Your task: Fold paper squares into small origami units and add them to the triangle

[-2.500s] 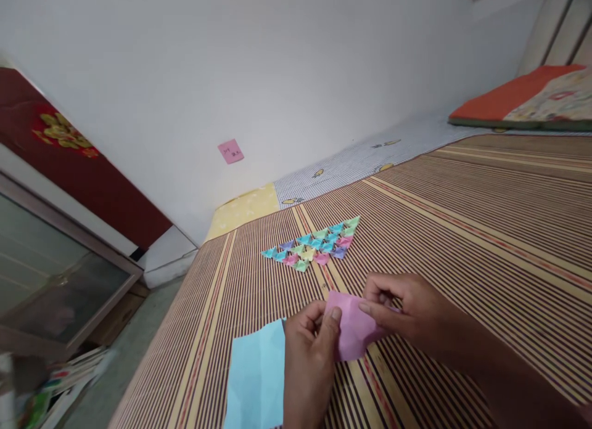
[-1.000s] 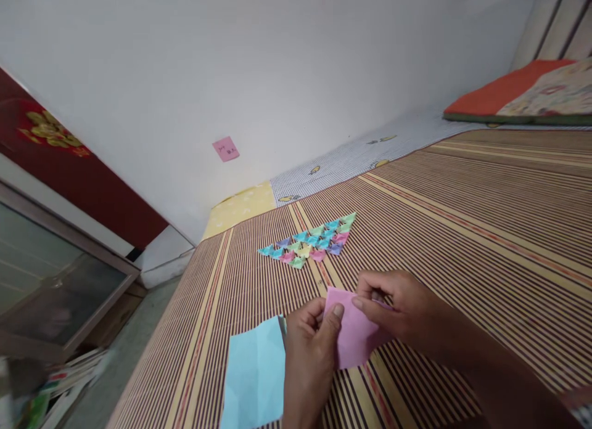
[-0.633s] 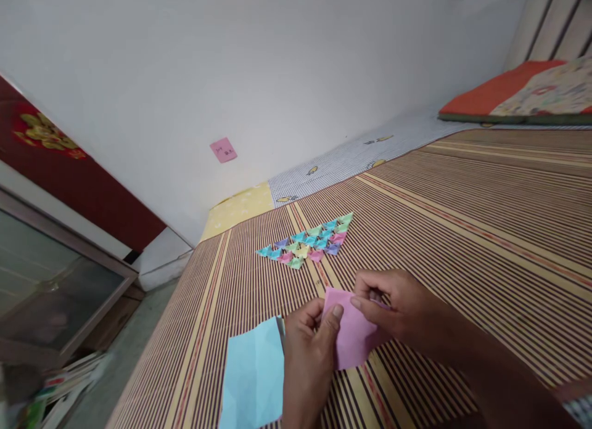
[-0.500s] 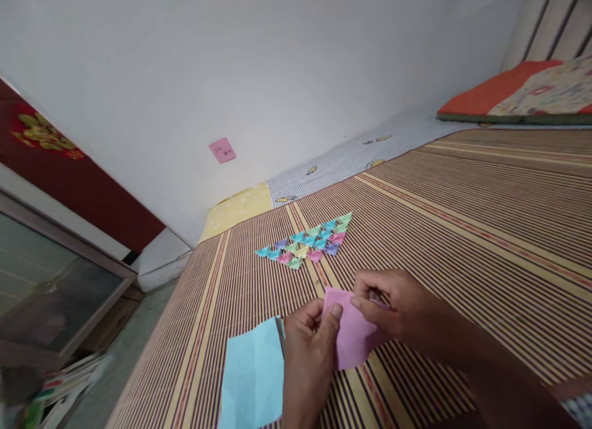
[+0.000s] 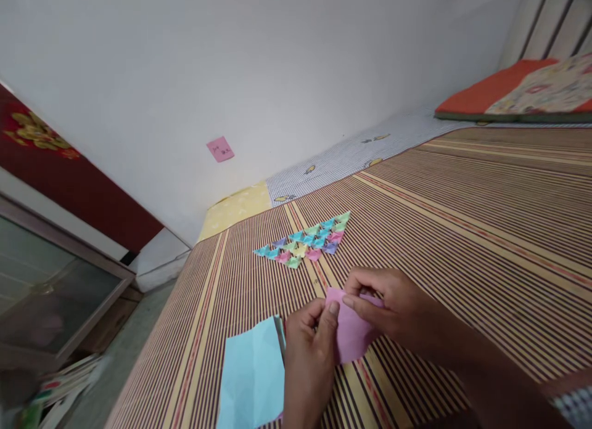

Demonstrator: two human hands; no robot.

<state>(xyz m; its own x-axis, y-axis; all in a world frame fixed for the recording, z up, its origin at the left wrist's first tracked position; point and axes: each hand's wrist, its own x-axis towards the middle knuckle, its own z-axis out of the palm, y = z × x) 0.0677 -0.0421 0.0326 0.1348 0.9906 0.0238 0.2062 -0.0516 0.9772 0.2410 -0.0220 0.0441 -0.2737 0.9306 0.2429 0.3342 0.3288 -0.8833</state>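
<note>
Already a blue sheet [image 5: 252, 379] lies creased on the mat [image 5: 462, 219]. Left hand [image 5: 308, 355] and right hand [image 5: 393, 309] both pinch the pink paper [image 5: 351, 333], partly folded. Beyond it, finished folded pieces [image 5: 305, 244] form a triangle.

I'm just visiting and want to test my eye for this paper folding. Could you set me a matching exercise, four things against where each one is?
Things:
1. pink paper
2. light blue sheet
3. pink sticky note
4. triangle of small folded pieces

Places:
A. stuck on the white wall
B. pinched between the left hand and the right hand
C. laid out on the striped mat, beyond the hands
D. flat on the mat, left of the left hand

Pairs: 1-B, 2-D, 3-A, 4-C
</note>
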